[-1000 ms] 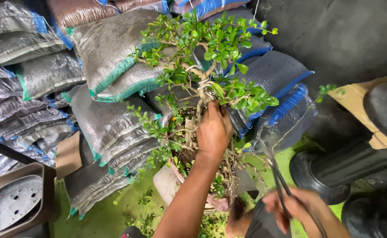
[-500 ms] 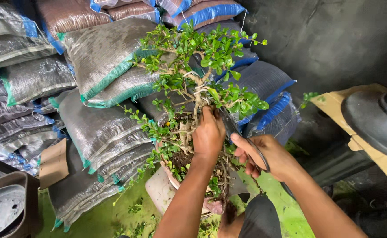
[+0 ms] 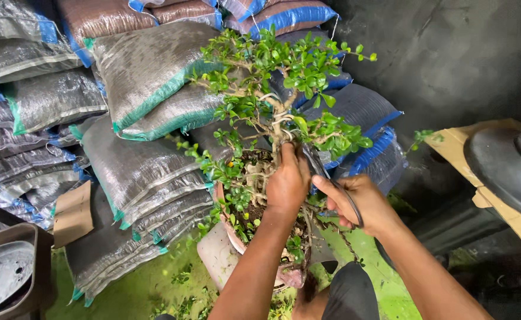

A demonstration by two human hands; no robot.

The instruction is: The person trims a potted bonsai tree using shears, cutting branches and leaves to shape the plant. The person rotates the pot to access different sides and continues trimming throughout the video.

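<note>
A small potted tree point(image 3: 278, 77) with pale twisting branches and small green leaves stands in a round pot point(image 3: 228, 228) in front of me. My left hand point(image 3: 288, 181) grips the tree's trunk low down, just above the soil. My right hand point(image 3: 358, 204) holds dark scissors point(image 3: 331, 184), fingers through the handles, blades pointing up toward the branches beside my left hand. Wire wraps some of the branches.
Stacked grey woven sacks point(image 3: 147, 160) with blue and green edges fill the left and back. Black pots point(image 3: 506, 169) and cardboard point(image 3: 459, 142) sit at the right. A perforated tray point(image 3: 2, 281) lies at lower left. Leaf clippings litter the green floor point(image 3: 153, 290).
My right hand rose from the bottom edge, carrying the scissors up to the trunk beside my left hand. My left hand kept its grip on the trunk.
</note>
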